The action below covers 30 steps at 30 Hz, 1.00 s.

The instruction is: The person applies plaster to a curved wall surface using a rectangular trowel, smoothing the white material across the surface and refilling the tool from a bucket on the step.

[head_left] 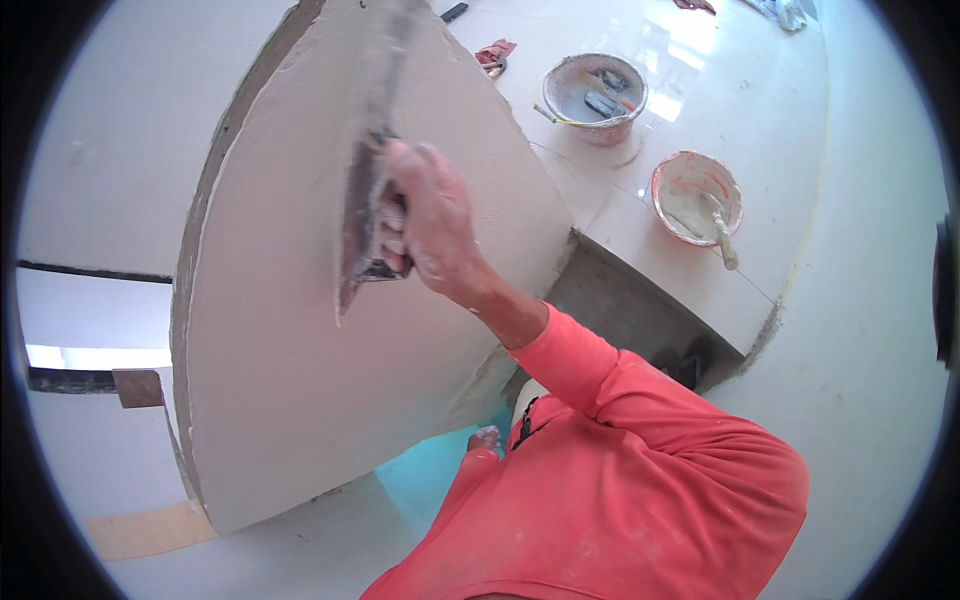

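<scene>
A pale plastered wall panel point(270, 370) with a rough grey edge fills the left-middle of the view. My right hand point(430, 215), white-smeared, is closed round the handle of a long metal plastering trowel point(355, 240), which lies along the panel's upper middle and is blurred at its top. My left hand point(485, 439), small and dusted white, hangs low beside my body near the panel's bottom edge, its fingers curled; whether it holds anything is hard to make out.
Two stained buckets point(600, 130) point(675, 170) with tools stand on glossy tiles point(740, 110) at the upper right. A reddish rag point(495, 52) lies behind. A recessed grey step point(630, 295) is beside my right arm; a pale wall point(870, 350) curves along the right.
</scene>
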Motion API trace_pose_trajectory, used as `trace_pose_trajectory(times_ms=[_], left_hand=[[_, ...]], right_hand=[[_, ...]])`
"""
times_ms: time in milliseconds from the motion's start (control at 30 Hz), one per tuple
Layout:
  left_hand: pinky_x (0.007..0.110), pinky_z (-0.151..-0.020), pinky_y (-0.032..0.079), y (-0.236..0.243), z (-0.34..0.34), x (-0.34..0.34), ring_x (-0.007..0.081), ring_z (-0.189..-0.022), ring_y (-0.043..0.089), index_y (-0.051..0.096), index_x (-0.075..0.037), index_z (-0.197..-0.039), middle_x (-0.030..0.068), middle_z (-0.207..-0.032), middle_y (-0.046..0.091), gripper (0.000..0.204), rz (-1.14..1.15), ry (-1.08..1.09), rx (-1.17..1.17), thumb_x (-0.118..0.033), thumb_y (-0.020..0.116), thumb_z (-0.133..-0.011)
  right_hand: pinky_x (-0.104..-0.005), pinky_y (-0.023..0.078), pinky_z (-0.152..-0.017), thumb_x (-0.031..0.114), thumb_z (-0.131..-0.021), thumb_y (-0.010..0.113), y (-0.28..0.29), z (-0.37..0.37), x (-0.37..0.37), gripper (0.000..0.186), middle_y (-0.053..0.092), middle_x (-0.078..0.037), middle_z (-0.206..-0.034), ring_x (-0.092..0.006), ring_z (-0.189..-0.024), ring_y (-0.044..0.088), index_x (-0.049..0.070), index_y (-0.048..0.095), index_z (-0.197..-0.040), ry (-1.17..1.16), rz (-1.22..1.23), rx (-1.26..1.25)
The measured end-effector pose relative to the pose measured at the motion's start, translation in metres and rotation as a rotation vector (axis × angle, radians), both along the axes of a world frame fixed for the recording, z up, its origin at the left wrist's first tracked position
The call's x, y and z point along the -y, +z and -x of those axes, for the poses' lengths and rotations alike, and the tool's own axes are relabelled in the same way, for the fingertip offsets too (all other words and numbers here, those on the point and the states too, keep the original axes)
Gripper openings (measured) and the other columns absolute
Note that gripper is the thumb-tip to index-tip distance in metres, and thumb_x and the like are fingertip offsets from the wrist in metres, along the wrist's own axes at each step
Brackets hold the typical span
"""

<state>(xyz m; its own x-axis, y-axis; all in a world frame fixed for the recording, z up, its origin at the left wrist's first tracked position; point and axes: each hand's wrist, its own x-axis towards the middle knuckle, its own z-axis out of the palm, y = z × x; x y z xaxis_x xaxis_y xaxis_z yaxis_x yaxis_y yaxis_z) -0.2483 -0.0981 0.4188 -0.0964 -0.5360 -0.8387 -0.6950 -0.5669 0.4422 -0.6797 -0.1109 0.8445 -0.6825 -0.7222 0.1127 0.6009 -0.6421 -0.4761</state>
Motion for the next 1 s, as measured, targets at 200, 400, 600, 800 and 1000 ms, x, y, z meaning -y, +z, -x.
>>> trace_pose_trajectory(times_ms=[200, 400, 600, 800, 1000], left_hand=[[0.029, -0.06, 0.049, 0.001, -0.01, 0.025, 0.016, -0.078, 0.059, 0.056, -0.002, -0.109, 0.006, -0.092, 0.061, 0.03, 0.111, -0.085, -0.006, -0.016, 0.059, -0.083], [0.025, -0.057, 0.045, 0.031, 0.051, 0.019, 0.012, -0.07, 0.057, 0.056, -0.005, -0.109, 0.0013, -0.087, 0.061, 0.038, 0.21, -0.087, -0.031, -0.033, 0.06, -0.083], [0.026, -0.056, 0.045, 0.022, 0.033, -0.012, 0.0128, -0.07, 0.057, 0.057, -0.006, -0.108, 0.0019, -0.086, 0.061, 0.039, 0.093, -0.095, 0.014, -0.033, 0.063, -0.081], [0.034, -0.063, 0.048, -0.003, -0.01, -0.01, 0.0174, -0.078, 0.058, 0.056, -0.009, -0.111, 0.0042, -0.097, 0.061, 0.034, -0.022, -0.1, 0.069, -0.026, 0.061, -0.083], [0.033, -0.064, 0.048, 0.016, 0.023, -0.003, 0.0187, -0.082, 0.059, 0.055, -0.007, -0.114, 0.0049, -0.098, 0.061, 0.038, 0.062, -0.124, 0.051, -0.03, 0.059, -0.084]], right_hand=[[-0.0287, 0.036, -0.048, 0.039, -0.087, 0.05, -0.002, -0.02, -0.011, 0.037, 0.046, -0.002, -0.059, -0.0112, -0.054, 0.042, 0.003, 0.048, -0.08, -0.232, -0.199, -0.587], [-0.0272, 0.029, -0.033, 0.041, -0.085, 0.048, -0.121, -0.029, -0.015, 0.033, 0.035, 0.0, -0.055, -0.0118, -0.038, 0.033, 0.012, 0.037, -0.077, -0.101, -0.101, 0.536], [-0.0261, 0.031, -0.033, 0.037, -0.088, 0.049, -0.073, -0.005, -0.007, 0.03, 0.035, 0.001, -0.054, -0.0085, -0.04, 0.036, 0.01, 0.038, -0.079, -0.15, -0.227, 0.177], [-0.0345, 0.039, -0.047, 0.037, -0.084, 0.057, -0.033, -0.007, 0.0, 0.038, 0.044, -0.005, -0.057, -0.0153, -0.049, 0.046, 0.001, 0.044, -0.079, -0.332, -0.375, -0.495], [-0.0294, 0.034, -0.039, 0.043, -0.085, 0.053, -0.068, -0.036, -0.024, 0.035, 0.038, 0.0, -0.057, -0.0124, -0.042, 0.036, 0.01, 0.042, -0.079, 0.017, -0.159, 0.186]])
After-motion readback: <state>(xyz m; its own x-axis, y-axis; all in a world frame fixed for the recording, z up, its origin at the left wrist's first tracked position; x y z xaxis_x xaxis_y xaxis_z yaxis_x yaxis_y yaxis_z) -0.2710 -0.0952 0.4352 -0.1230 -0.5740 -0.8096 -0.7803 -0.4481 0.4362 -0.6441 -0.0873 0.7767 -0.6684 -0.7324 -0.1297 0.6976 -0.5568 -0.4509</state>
